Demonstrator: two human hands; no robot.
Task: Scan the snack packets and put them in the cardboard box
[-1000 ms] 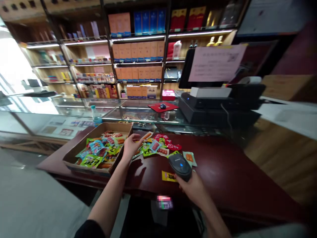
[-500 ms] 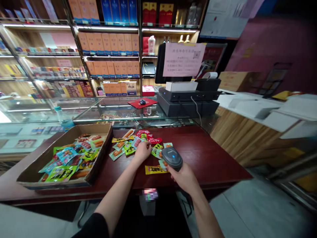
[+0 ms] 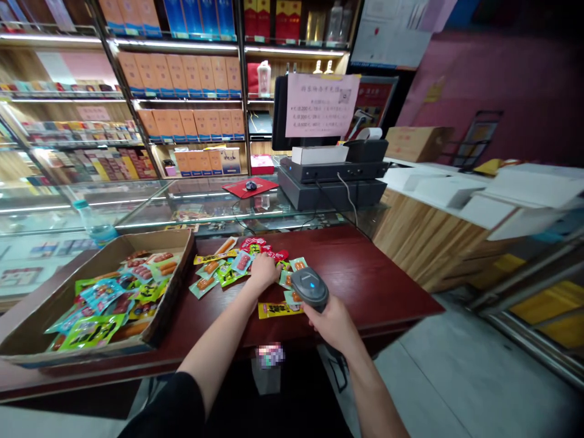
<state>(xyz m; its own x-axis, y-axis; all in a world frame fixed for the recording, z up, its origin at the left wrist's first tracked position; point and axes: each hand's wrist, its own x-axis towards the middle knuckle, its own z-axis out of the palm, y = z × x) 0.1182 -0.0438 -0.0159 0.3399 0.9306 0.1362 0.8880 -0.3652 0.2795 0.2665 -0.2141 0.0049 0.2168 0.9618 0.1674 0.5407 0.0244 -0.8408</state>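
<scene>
My right hand (image 3: 335,322) is wrapped round the handle of a dark grey barcode scanner (image 3: 309,287), which shows a blue light on top. The scanner's head is above small sausage packets (image 3: 298,264) on the dark red table. My left hand (image 3: 265,272) reaches into the loose packets, its fingers curled down at a green snack packet (image 3: 285,266), mostly hidden by the hand. Left of that hand lie a green packet (image 3: 230,274) and a clear sausage packet (image 3: 204,285). Red packets (image 3: 253,244) lie behind it. A yellow packet (image 3: 278,310) lies nearer me.
A cardboard tray (image 3: 171,313) of mixed snack packets stands at the left, beside a bottle (image 3: 93,222). Behind the table is a glass counter (image 3: 201,204) with a mouse (image 3: 250,185) and a cash register (image 3: 333,188). White boxes (image 3: 488,213) stand at the right.
The view has turned slightly right, so things appear farther left. My left hand has closed in over the green packet, which has shifted away from me. My right hand still holds the scanner.
</scene>
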